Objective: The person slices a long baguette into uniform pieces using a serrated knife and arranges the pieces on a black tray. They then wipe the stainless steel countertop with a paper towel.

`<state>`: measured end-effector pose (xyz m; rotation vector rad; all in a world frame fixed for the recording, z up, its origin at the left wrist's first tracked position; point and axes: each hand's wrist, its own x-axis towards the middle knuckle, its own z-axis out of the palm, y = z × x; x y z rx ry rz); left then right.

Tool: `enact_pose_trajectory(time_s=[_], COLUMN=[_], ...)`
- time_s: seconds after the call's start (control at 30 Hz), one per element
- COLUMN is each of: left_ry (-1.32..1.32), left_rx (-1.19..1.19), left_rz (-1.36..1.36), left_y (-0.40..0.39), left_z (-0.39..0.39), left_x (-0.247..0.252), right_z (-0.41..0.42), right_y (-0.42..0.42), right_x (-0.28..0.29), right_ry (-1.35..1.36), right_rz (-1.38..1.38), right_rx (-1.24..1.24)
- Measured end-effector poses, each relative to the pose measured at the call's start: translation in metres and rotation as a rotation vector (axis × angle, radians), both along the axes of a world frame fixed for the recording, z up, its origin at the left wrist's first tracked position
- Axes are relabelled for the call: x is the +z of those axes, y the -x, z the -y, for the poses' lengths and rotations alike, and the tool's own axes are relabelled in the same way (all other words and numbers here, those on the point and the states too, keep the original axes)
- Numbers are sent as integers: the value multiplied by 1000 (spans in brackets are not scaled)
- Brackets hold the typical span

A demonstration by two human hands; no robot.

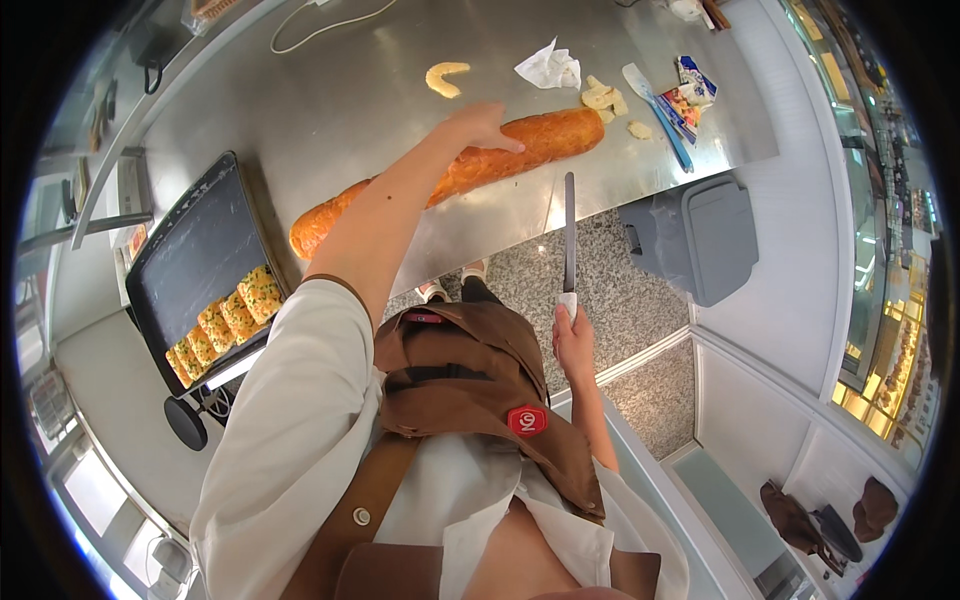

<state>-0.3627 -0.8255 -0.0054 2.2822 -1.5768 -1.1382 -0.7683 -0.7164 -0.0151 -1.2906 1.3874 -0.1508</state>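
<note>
A long golden-brown bread roll (551,137) lies at a slant across the stainless steel table (337,112). My left hand (484,129) grips it from above right of its middle, thumb on the near side and fingers over the far side. My forearm hides part of the roll's left half. In my right hand (574,341) is the white handle of a long narrow bread knife (570,232). Its blade points away from me, and the tip reaches just over the table's front edge, apart from the roll. Pale bread trimmings (604,99) lie by the roll's right end.
A crescent-shaped bread strip (447,78), crumpled white paper (551,66), a blue-handled spatula (660,120) and a torn printed wrapper (690,97) lie on the table. At left, a black baking tray (202,247) holds several herb-topped rolls (225,322). A grey bin (716,240) stands right.
</note>
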Motion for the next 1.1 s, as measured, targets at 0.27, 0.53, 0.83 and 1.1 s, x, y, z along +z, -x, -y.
enact_pose_trajectory(time_s=[0.27,0.53,0.83,1.1], left_ry=[172,621,147,159], left_rx=[255,287,599,692], left_rz=[-245,561,-155,-283], left_y=[-24,46,139,147], left_z=[-23,-68,-71,-65], left_x=[-48,10,-6,-9], right_z=[28,76,108,115], right_y=[-14,-46,-56,-57], right_x=[9,13,18,23], right_ry=[403,496,533,515], right_rz=[-118,-80,-99,-117], right_rx=[186,314,453,442])
